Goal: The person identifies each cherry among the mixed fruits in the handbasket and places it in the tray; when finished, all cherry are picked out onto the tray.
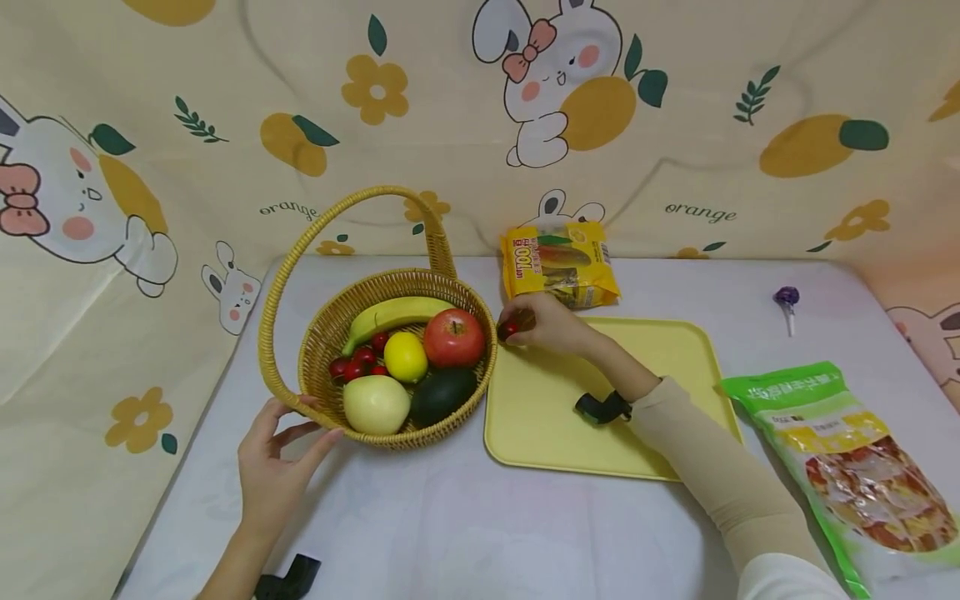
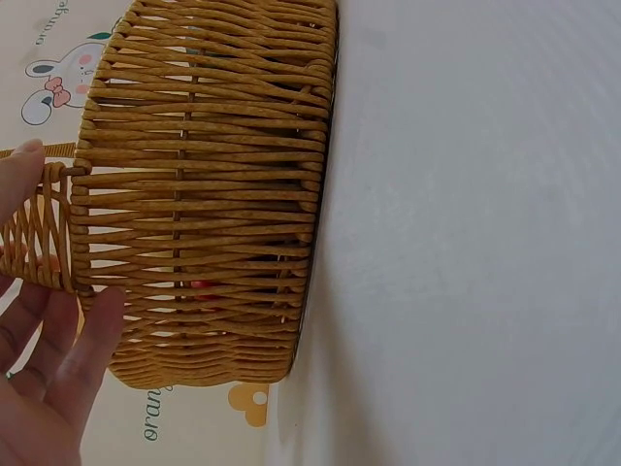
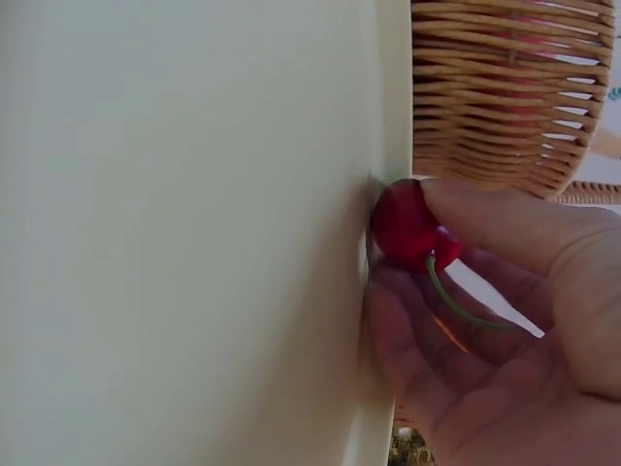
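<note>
At the upper left corner of the yellow tray (image 1: 540, 437), my right hand (image 1: 553, 327) pinches a red cherry (image 3: 400, 225) with a green stem between thumb and fingers. The cherry is close against the tray's raised edge. My left hand (image 1: 276, 458) grips the wicker basket (image 2: 209, 209) at its near left rim, where the tall handle joins. Inside the basket lie a banana (image 1: 397, 314), a red apple (image 1: 453, 340), a lemon (image 1: 406, 358), several cherries (image 1: 356, 367), a pale yellow-green round fruit (image 1: 377, 406) and a dark green oval fruit (image 1: 444, 397).
A yellow snack packet (image 1: 562, 262) with a mango picture stands behind the tray. To the tray's right lie a purple lollipop (image 1: 787, 297) and a large green-and-white food bag (image 1: 870, 467). A patterned cloth (image 1: 450, 183) rises behind the table.
</note>
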The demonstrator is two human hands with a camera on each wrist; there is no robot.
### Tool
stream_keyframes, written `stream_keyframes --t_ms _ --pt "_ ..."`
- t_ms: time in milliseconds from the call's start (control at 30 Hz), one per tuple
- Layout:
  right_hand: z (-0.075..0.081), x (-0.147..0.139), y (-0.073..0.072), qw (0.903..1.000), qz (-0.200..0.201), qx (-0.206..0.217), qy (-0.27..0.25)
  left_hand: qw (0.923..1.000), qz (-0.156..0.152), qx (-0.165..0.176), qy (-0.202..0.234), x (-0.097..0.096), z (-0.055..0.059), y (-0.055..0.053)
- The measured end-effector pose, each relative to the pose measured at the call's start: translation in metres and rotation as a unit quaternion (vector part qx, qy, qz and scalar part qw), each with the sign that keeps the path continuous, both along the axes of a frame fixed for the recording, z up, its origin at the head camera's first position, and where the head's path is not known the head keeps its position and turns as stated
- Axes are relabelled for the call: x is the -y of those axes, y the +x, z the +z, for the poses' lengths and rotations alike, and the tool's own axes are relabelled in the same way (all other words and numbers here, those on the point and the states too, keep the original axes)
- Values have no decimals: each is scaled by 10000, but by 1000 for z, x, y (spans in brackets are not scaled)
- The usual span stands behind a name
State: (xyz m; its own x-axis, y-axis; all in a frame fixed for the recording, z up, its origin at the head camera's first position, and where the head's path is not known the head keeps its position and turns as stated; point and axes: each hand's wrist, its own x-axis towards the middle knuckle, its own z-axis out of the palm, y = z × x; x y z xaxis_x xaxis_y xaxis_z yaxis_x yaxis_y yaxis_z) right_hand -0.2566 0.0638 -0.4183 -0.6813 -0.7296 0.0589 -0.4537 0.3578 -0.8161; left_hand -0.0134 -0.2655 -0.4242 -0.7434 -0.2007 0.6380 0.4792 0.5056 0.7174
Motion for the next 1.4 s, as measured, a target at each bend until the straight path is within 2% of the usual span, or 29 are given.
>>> stream_keyframes --t_ms 333,533,700,833,967,1067,1200,1300,1400 --pt "1 0 3 9980 70 -581 248 10000 41 64 22 0 -2 4" --pt "4 0 5 9988 138 -436 161 10000 47 66 7 -1 -1 4" --pt "8 0 8 9991 -77 -413 -16 10000 -8 69 24 -1 0 2" --pt "22 4 12 9961 -309 -699 -431 10000 -13 62 2 -2 3 2" --pt "50 24 18 9871 -414 -1130 -1055 10000 -12 37 7 -3 5 3" --pt "75 52 23 9851 7 -1193 -1237 10000 -24 26 11 -2 4 4" --pt "102 102 26 9864 1276 -756 -708 10000 -50 17 9 1 2 3" --pt "110 141 25 9735 2272 -204 -145 9999 -86 -25 49 1 1 2" --pt "107 173 24 9557 2911 301 304 9999 -116 -47 70 0 -1 0"
